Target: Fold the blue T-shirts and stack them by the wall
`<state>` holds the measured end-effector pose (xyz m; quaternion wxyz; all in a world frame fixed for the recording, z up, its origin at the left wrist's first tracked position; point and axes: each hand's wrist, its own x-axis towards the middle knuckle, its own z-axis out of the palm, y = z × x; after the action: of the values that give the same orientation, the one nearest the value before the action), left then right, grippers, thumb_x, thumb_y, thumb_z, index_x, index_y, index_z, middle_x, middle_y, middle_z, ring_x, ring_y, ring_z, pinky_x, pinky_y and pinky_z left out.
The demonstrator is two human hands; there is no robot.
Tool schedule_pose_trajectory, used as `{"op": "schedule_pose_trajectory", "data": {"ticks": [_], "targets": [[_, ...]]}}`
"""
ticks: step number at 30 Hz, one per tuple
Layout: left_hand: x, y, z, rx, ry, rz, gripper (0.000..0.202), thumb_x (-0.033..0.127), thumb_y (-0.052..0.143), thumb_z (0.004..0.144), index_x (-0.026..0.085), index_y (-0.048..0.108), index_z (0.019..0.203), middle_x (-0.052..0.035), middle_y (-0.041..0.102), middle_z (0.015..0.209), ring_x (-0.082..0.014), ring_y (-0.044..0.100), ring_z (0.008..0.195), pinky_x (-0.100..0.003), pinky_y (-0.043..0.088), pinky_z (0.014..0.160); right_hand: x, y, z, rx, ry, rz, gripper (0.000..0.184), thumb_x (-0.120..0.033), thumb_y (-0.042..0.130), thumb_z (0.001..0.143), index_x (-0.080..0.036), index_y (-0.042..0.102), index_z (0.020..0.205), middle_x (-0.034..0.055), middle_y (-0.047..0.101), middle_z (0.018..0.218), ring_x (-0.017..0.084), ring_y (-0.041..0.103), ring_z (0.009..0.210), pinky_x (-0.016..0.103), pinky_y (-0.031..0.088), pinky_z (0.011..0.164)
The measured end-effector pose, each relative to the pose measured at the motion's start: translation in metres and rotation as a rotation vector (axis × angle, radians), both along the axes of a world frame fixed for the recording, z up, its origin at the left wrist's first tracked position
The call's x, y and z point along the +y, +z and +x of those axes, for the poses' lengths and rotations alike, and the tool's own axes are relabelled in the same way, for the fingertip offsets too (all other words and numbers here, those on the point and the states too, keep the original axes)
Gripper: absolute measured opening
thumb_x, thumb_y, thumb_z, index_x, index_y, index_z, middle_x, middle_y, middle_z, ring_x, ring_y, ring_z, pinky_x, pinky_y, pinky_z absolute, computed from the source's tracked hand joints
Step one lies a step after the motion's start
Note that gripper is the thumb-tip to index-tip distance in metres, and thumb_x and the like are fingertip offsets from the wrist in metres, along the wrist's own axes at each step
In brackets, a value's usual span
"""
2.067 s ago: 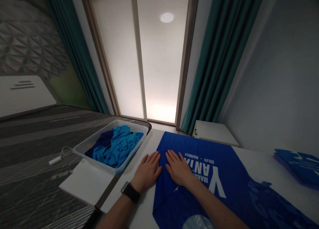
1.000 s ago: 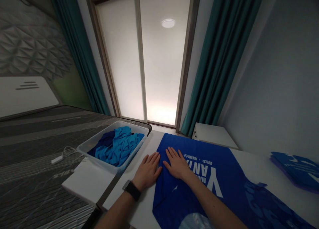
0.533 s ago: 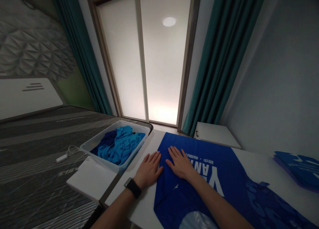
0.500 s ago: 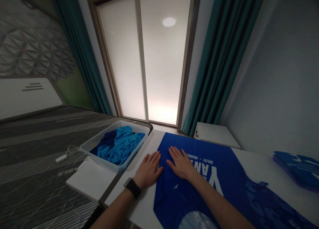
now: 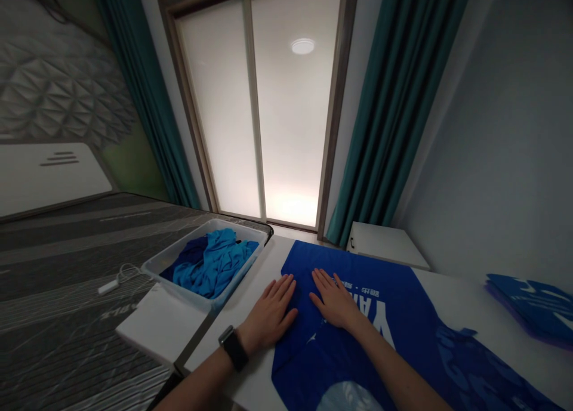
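Observation:
A blue shirt (image 5: 367,268) with white lettering lies spread on the white table (image 5: 250,333), its printing upside down to me. My left hand (image 5: 271,309) rests flat at the shirt's left edge, its fingers on the cloth; a dark watch is on that wrist. Just to its right, my right hand (image 5: 333,297) is pressed flat on the shirt beside the lettering, covering part of it. Both hands have their fingers stretched out and grip nothing. My right forearm crosses over the lower part of the shirt.
A clear plastic bin (image 5: 179,289) of crumpled blue clothes stands on the left, by the dark bed (image 5: 71,268). Folded blue clothes (image 5: 532,306) are stacked at the table's right. Beyond the table is a low white cabinet (image 5: 387,244). A white plug-like device (image 5: 107,287) with cord lies on the bed.
My right hand has slid a little to the right across the shirt, over more of the lettering. My left hand has shifted slightly right, further onto the cloth.

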<state>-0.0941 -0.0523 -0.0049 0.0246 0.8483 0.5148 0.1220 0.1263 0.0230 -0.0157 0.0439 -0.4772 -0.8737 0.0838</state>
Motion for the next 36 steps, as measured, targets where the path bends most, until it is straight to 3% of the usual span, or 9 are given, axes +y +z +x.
{"op": "schedule_pose_trajectory", "data": {"ticks": [5,13,19,22,27,32,36], "targets": [[-0.022,0.003,0.012,0.020,-0.150,-0.083,0.066,0.048,0.038,0.099,0.023,0.015,0.156,-0.0075,0.019,0.161,-0.0249,0.019,0.148,-0.046,0.018,0.120,0.001,-0.002,0.001,-0.007,-0.006,0.000,0.072,-0.055,0.016,0.097,-0.012,0.019,0.154,0.0058,0.015,0.161,0.021,0.009,0.149,0.045,0.002,0.120],[-0.042,0.016,-0.015,0.003,-0.238,-0.138,0.077,0.057,0.046,0.094,0.028,0.011,0.156,-0.0074,0.018,0.161,-0.0287,0.021,0.147,-0.050,0.019,0.119,0.001,0.000,0.001,-0.006,-0.003,-0.013,0.073,-0.057,0.017,0.096,-0.013,0.018,0.154,0.0060,0.015,0.161,0.021,0.009,0.149,0.046,0.002,0.120],[-0.055,0.026,-0.023,-0.005,-0.264,-0.118,0.076,0.051,0.049,0.094,0.027,0.011,0.155,-0.0057,0.020,0.160,-0.0267,0.024,0.146,-0.049,0.018,0.120,0.000,0.002,0.001,-0.018,-0.004,-0.018,0.074,-0.058,0.016,0.096,-0.013,0.017,0.154,0.0056,0.014,0.161,0.021,0.008,0.149,0.046,0.002,0.120],[-0.057,0.029,-0.028,-0.063,-0.253,-0.154,0.058,0.041,0.038,0.101,0.031,0.019,0.154,-0.0018,0.029,0.157,-0.0219,0.029,0.144,-0.045,0.021,0.121,0.001,0.001,0.001,-0.021,-0.004,-0.013,0.074,-0.059,0.016,0.096,-0.012,0.018,0.154,0.0059,0.015,0.161,0.021,0.009,0.149,0.045,0.002,0.120],[-0.054,0.019,-0.034,-0.203,-0.052,-0.166,0.048,0.035,0.026,0.104,0.030,0.031,0.151,0.0001,0.039,0.153,-0.0180,0.039,0.140,-0.040,0.030,0.119,0.002,-0.003,0.002,-0.005,0.007,-0.007,0.075,-0.060,0.013,0.096,-0.013,0.019,0.154,0.0062,0.016,0.161,0.021,0.009,0.149,0.045,0.002,0.120],[-0.056,0.019,-0.027,-0.134,-0.128,-0.178,0.064,0.042,0.050,0.095,0.030,0.026,0.153,-0.0033,0.032,0.156,-0.0249,0.034,0.142,-0.050,0.023,0.120,0.002,-0.004,0.003,0.009,0.008,0.001,0.072,-0.058,0.013,0.097,-0.014,0.021,0.154,0.0063,0.017,0.160,0.021,0.010,0.149,0.045,0.002,0.120],[-0.057,0.023,-0.027,-0.128,-0.145,-0.190,0.067,0.042,0.060,0.087,0.030,0.036,0.149,-0.0042,0.035,0.156,-0.0269,0.035,0.141,-0.051,0.022,0.120,0.002,-0.003,0.003,0.002,0.013,0.005,0.072,-0.056,0.013,0.097,-0.013,0.021,0.154,0.0069,0.017,0.160,0.020,0.010,0.149,0.045,0.003,0.120]]}}
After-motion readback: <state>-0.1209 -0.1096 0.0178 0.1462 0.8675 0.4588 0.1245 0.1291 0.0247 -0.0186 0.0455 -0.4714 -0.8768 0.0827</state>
